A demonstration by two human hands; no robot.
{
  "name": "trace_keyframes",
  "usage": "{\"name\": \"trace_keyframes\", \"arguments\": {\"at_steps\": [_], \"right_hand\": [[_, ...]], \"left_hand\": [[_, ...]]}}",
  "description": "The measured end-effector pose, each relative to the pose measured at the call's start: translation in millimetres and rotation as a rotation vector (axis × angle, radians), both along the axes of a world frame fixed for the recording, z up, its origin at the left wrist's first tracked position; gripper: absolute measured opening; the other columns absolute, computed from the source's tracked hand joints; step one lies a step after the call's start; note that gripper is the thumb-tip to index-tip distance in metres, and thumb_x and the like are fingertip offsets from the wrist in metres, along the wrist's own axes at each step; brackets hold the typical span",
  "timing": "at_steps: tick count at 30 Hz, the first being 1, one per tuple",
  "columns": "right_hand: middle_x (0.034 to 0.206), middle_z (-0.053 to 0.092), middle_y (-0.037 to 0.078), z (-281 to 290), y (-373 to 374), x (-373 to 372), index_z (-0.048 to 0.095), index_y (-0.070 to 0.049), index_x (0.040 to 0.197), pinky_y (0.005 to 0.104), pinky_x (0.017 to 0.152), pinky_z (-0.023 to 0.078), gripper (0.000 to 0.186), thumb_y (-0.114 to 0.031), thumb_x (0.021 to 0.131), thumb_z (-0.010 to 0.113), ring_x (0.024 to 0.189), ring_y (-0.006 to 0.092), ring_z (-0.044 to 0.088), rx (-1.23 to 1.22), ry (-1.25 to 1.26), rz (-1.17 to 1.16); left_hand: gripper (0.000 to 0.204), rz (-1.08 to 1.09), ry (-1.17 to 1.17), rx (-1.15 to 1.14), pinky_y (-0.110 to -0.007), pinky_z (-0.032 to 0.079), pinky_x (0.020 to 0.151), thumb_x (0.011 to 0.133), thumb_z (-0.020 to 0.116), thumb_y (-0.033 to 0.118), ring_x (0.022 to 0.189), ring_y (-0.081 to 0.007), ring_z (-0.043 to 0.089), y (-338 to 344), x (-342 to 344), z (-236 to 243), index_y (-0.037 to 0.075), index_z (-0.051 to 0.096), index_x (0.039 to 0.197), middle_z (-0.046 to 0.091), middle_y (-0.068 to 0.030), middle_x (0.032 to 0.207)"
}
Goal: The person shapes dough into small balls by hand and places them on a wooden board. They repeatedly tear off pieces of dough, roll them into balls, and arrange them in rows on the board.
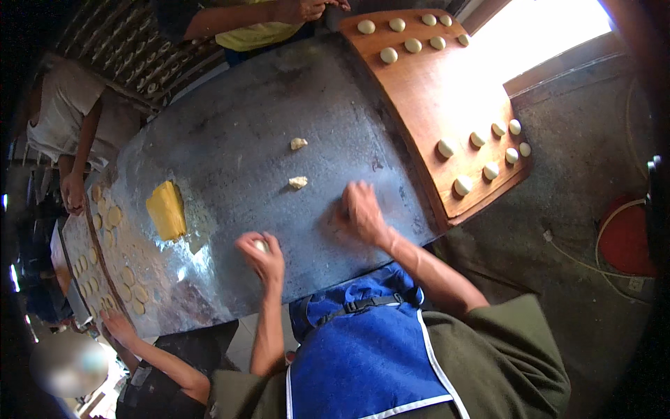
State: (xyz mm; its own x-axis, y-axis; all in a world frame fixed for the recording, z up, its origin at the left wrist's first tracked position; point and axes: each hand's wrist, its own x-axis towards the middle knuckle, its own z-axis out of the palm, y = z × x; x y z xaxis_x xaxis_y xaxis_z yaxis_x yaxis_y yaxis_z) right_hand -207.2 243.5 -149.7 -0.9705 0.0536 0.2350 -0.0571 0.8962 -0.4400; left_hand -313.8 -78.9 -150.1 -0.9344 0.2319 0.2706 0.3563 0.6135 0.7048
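My left hand [263,258] is curled around a pale dough ball [261,246], which shows between the fingers just above the dark table [237,140]. To its right, my right hand [363,213] is cupped palm down on the tabletop. Motion blurs its curled fingers, and anything under them is hidden. Beyond my hands lie two small, rough dough pieces [298,182], one farther off than the other. A wooden board [426,91] at the far right carries smooth, round dough balls [463,185] in two groups, one at each end.
A yellow rectangular slab [166,211] lies left of my hands. Flat dough discs [128,276] cover the floury left end, where one co-worker's hand [118,327] reaches in. Another person [77,126] stands at the left, and a third [258,31] across the table.
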Motion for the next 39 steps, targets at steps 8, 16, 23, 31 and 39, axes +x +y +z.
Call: {"name": "trace_keyframes", "arguments": {"at_steps": [8,16,23,31,39], "right_hand": [[0.078,0.047,0.009,-3.2,13.7,7.2,0.048,-0.007,0.088,0.0442,0.076,0.038,0.032,-0.012,0.074,0.076,0.081,0.0307,0.049,0.003,0.081,-0.199],[0.091,0.051,0.014,-7.7,21.6,17.3,0.050,-0.004,0.095,0.0469,0.081,0.042,0.035,-0.016,0.073,0.075,0.090,0.0338,0.051,0.063,-0.121,-0.174],[0.088,0.048,0.015,5.8,21.8,24.0,0.048,-0.005,0.092,0.0472,0.077,0.042,0.032,-0.015,0.075,0.074,0.091,0.0331,0.050,-0.222,-0.096,0.027],[0.088,0.051,0.012,-14.9,31.1,48.1,0.050,-0.007,0.090,0.0444,0.078,0.042,0.026,-0.011,0.075,0.071,0.088,0.0316,0.053,-0.216,-0.031,-0.034],[0.102,0.053,0.013,25.3,35.4,82.9,0.063,-0.003,0.106,0.0391,0.082,0.049,0.031,-0.019,0.080,0.068,0.097,0.0266,0.057,0.065,-0.002,-0.143]], "left_hand": [[0.026,0.104,-0.047,0.016,-0.046,0.043,0.079,0.090,0.069,0.003,0.086,-0.0316,0.052,-10.3,4.4,-4.4,0.005,0.045,0.100,0.053,-0.0149,0.095],[0.025,-0.027,0.218,-0.159,-0.046,0.043,0.077,0.089,0.066,-0.002,0.083,-0.0306,0.053,-9.2,3.7,4.2,0.004,0.043,0.098,0.051,-0.0125,0.089],[0.025,-0.091,0.075,-0.107,-0.047,0.045,0.083,0.091,0.064,0.000,0.089,-0.0314,0.053,-18.0,21.8,-1.2,0.001,0.040,0.099,0.051,-0.0146,0.093],[0.016,0.049,-0.219,-0.224,-0.046,0.044,0.091,0.087,0.068,0.002,0.105,-0.0365,0.056,-54.7,33.5,-4.4,0.002,0.056,0.099,0.058,-0.0163,0.104],[0.028,-0.843,-0.359,-0.691,-0.045,0.049,0.096,0.067,0.068,-0.003,0.112,-0.0377,0.056,3.4,-17.9,121.6,0.005,0.065,0.094,0.055,-0.0161,0.116]]}}
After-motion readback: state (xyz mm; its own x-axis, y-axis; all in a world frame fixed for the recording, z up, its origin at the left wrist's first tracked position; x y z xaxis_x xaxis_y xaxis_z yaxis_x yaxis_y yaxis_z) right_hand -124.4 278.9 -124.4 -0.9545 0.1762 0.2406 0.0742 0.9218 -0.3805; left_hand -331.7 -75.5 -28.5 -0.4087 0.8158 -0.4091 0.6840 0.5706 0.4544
